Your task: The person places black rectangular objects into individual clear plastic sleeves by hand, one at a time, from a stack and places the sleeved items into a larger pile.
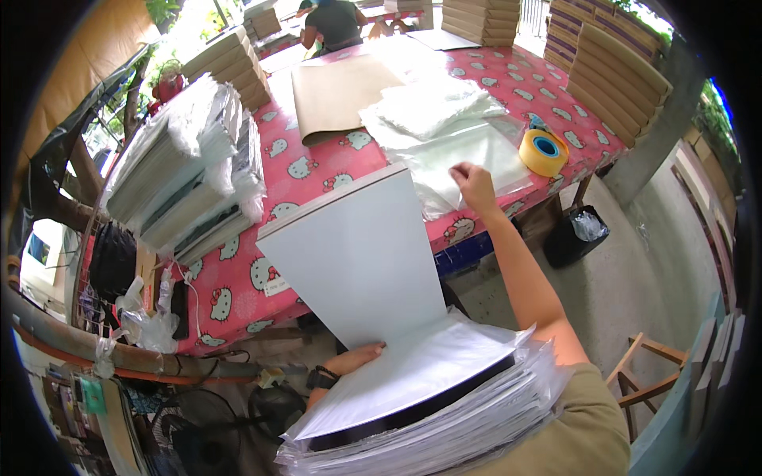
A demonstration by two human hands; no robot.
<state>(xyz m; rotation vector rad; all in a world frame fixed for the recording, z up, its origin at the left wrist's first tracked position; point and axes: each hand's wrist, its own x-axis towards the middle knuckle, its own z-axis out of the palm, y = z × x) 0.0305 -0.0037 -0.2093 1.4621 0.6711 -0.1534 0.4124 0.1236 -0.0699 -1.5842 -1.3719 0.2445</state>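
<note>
A thick white board (365, 254), or a stack of boards, leans from my lap onto the edge of the table. At its lower end my left hand (355, 362), with a dark band on the wrist, grips its side where it meets the plastic-wrapped sheets; part of the fingers is hidden. A pile of flat packs in clear plastic (429, 397) rests against my body. My right hand (474, 188) is over the clear plastic sleeves (468, 155) on the table, fingers pinched together; what is between them, if anything, cannot be made out. A yellow tape roll (544, 152) lies right of the sleeves.
A pink patterned cloth covers the table (317, 186). Brown paper (337, 95) lies behind the board. Wrapped packs (186, 159) are piled left; cardboard stacks (619, 83) stand far right. A black bin (578, 238) and wooden stool (647, 373) are right. Another person (333, 28) sits beyond.
</note>
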